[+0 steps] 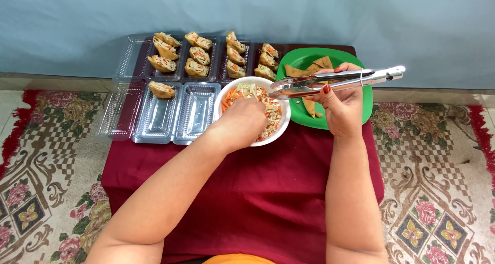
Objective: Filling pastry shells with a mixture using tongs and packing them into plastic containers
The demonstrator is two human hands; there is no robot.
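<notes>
Your table, counted.
You have twelve stuffed rolls (pixel 198 54), six clear trays (pixel 156 118) (two lids open), one white bowl (pixel 281 125), one green plate (pixel 304 58), one pair of tongs (pixel 335 80).

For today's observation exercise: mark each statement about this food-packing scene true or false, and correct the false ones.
1. The left hand reaches into the round white bowl of shredded vegetables. True.
2. The right hand holds a wooden spoon. False: it holds metal tongs.
3. The green plastic plate is empty. False: it holds brown triangular fried pieces.
4. The table wears a dark red cloth. True.
</notes>
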